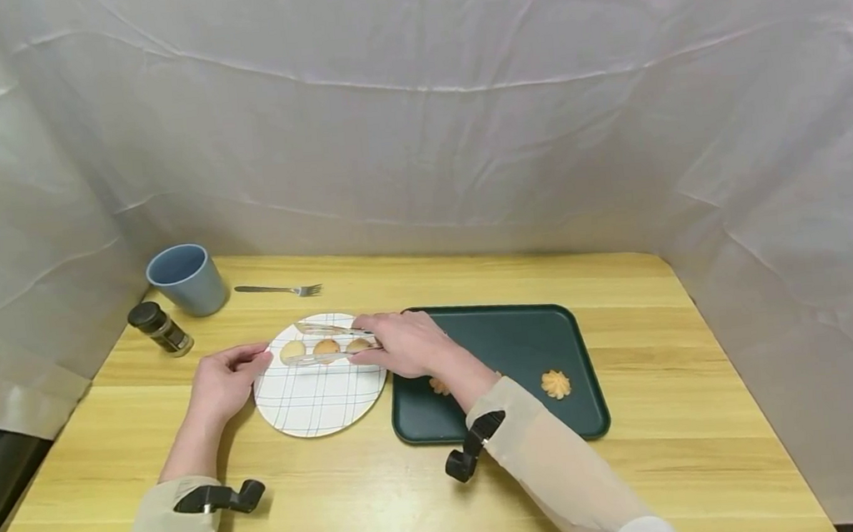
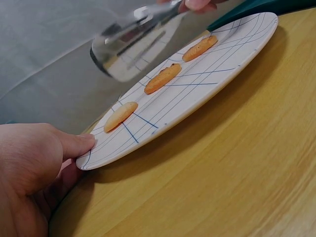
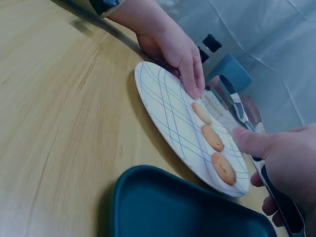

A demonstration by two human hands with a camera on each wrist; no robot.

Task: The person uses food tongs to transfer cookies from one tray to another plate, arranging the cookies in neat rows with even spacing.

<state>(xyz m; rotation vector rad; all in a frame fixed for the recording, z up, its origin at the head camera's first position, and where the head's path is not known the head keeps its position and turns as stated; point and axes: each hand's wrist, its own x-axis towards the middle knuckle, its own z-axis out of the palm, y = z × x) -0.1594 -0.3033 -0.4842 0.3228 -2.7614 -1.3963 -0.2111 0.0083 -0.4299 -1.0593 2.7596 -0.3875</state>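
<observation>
My left hand [image 1: 223, 384] pinches the left rim of a round white plate [image 1: 317, 404] with a blue line grid, thumb on top. Three small oval cookies lie in a row across the plate: a pale one [image 2: 121, 116], a browner middle one [image 2: 163, 78] and a third [image 2: 200, 48] toward the right. In my right hand [image 1: 412, 344] is a pair of clear-and-metal tongs [image 2: 136, 47], held above the cookies with its arms spread. Nothing shows between the tong tips in the left wrist view.
A dark green tray [image 1: 506, 326] sits right of the plate, under my right forearm. It bears a flower-shaped cookie [image 1: 555, 384] and another [image 1: 439, 386] partly hidden by my wrist. Behind are a blue-grey cup [image 1: 198, 286], a spice jar [image 1: 164, 330] and a fork [image 1: 278, 289].
</observation>
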